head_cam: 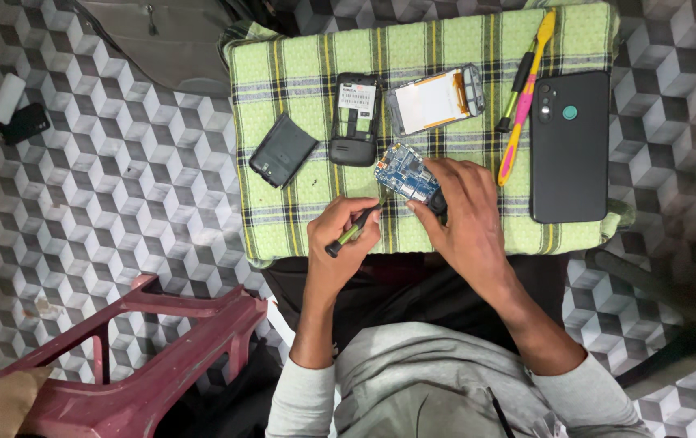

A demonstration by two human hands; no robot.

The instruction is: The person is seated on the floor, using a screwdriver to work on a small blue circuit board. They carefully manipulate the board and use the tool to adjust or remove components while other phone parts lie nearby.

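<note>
- Two hands work over a green checked cloth point(445, 45), near its near edge.
- The left hand point(340, 243) is closed around a green-handled screwdriver point(353, 231), its tip pointing at the blue circuit board point(403, 177).
- The right hand point(461, 215) lies on the board's right side, fingers curled down, pinning it to the cloth.
- The board lies about mid-cloth, just near a black phone frame point(355, 122) and a screen panel point(435, 99).
- A black battery point(283, 150) lies left of the frame, close to the cloth's left edge.
- A yellow and pink brush point(524, 101) and a black smartphone point(569, 146) fill the right side; the phone reaches almost to the right edge.
- Open cloth shows at the far strip and between battery and left hand.
- A dark red plastic chair point(153, 349) stands on the patterned floor point(120, 162), near left.
</note>
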